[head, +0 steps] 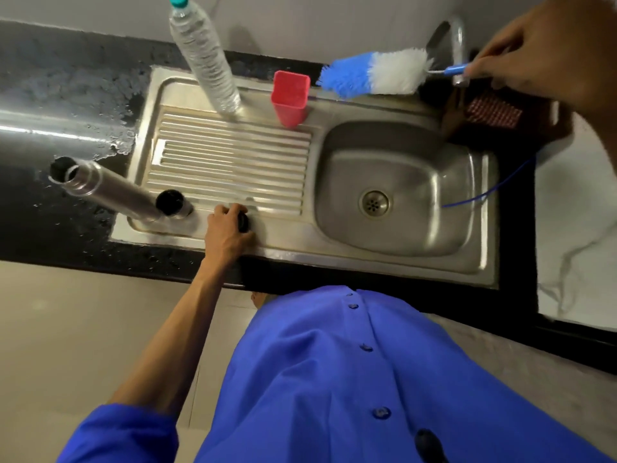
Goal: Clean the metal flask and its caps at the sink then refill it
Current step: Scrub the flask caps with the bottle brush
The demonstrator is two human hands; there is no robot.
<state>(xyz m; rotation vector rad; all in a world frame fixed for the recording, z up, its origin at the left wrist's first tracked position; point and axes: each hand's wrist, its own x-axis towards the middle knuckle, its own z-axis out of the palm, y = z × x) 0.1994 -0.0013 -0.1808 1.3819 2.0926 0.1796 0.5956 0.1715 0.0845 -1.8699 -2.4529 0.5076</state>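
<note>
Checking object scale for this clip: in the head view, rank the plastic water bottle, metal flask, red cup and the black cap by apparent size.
1. plastic water bottle
2. metal flask, close to the bottle; wide-angle distortion makes this pair unsure
3. red cup
4. black cap, partly covered by the left hand

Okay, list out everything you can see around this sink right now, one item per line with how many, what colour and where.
metal flask: one, silver, open, standing at the drainboard's near left corner
outer cap: one, silver with black inside, on the drainboard right beside the flask
small cap: one, black, at the drainboard's front edge, in the left hand
plastic water bottle: one, clear with teal cap, back of drainboard
cup: one, red, back rim near the basin
bottle brush: one, blue and white, held above the basin
tap: one, chrome, behind the basin
sink: one, steel, set in black counter
left hand: grips the small cap
right hand: holds the brush handle
</note>
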